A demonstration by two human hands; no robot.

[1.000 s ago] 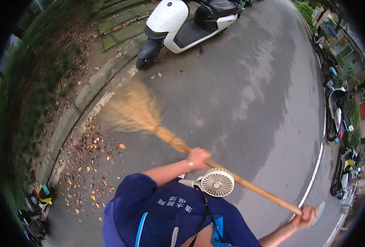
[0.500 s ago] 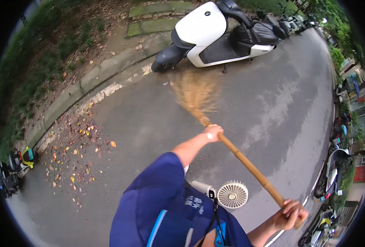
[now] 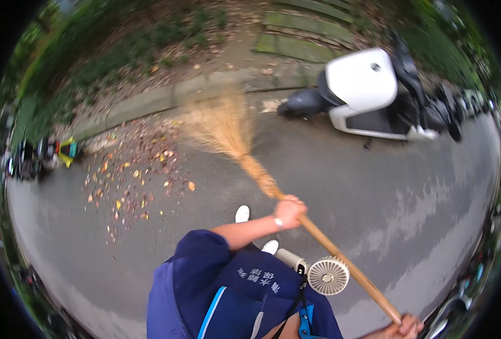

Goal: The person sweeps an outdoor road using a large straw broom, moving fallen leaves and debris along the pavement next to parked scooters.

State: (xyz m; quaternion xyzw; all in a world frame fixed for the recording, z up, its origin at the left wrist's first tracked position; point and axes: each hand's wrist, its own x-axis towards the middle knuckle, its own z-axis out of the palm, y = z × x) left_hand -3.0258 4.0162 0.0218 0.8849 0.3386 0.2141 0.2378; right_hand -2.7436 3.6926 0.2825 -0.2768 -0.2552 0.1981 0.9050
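A long-handled straw broom (image 3: 264, 178) slants across the view, its bamboo pole running from the lower right up to the fanned bristles. My left hand (image 3: 290, 211) wraps the pole just below the bound straw. Farther down, my right hand (image 3: 407, 327) grips the pole's end near the lower right rim. The bristles are blurred and spread in front of the kerb, beside a patch of fallen leaves (image 3: 140, 169). Whether their tips touch the ground I cannot tell.
A white and black scooter (image 3: 363, 85) is parked at the kerb (image 3: 143, 103) on the right. Another scooter with a yellow part (image 3: 64, 151) stands far left. A small round fan (image 3: 328, 276) hangs at my chest. My white shoes (image 3: 242, 214) show below.
The broom head has moved left, from in front of the scooter toward the leaves. My view has turned, so the scooter now appears farther right and my shoes show.
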